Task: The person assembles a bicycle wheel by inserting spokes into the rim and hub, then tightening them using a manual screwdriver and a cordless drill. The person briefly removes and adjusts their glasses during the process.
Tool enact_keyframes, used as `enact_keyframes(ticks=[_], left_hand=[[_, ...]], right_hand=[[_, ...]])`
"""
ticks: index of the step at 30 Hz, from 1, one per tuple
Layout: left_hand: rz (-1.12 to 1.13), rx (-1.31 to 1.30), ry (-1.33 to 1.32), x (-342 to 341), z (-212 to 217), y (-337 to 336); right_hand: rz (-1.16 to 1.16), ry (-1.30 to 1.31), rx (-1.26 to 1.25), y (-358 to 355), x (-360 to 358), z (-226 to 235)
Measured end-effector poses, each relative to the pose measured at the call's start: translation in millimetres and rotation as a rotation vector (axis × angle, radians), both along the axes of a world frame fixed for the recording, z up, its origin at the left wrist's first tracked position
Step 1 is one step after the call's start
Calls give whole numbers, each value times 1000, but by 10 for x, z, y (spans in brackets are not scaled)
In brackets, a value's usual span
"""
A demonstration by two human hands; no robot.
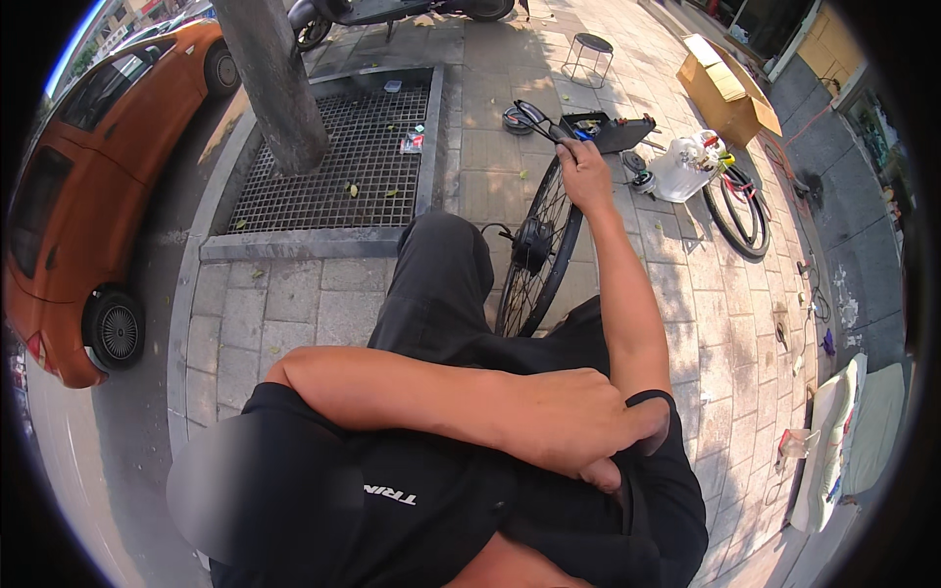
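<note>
A spoked wheel with a black tyre (563, 257) and a dark, thick hub (532, 245) stands upright in front of my knees. My right hand (585, 174) is closed around black rubber at the top of this wheel, where a loose-looking black loop (529, 110) sticks out beyond the fingers. Across my chest reaches my left arm. My left hand (573, 416) is closed at my right upper arm, gripping the black short sleeve (678, 470); some of its fingertips are hidden. A short cable bends out beside the hub.
Beyond the wheel lies an open black toolbox (627, 134), with a white plastic jug (683, 169) and black tyres (737, 211) to its right. Farther off are a round stool (594, 44) and a cardboard box (720, 93). A tree grate (328, 162) and orange car (113, 186) lie left.
</note>
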State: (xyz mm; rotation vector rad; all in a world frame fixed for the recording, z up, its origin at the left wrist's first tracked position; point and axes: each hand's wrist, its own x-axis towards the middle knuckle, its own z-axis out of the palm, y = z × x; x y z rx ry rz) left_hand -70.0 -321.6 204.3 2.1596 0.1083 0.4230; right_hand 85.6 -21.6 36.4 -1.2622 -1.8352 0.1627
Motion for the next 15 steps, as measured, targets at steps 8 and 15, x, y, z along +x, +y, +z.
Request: enact_keyframes(ticks=[8,15], left_hand=[[375,-388,315,-922,-1085,154],[188,-941,124,-1123,-1113,687]], right_hand=[[13,28,1,8,14,35],[82,76,-59,-46,116,67]])
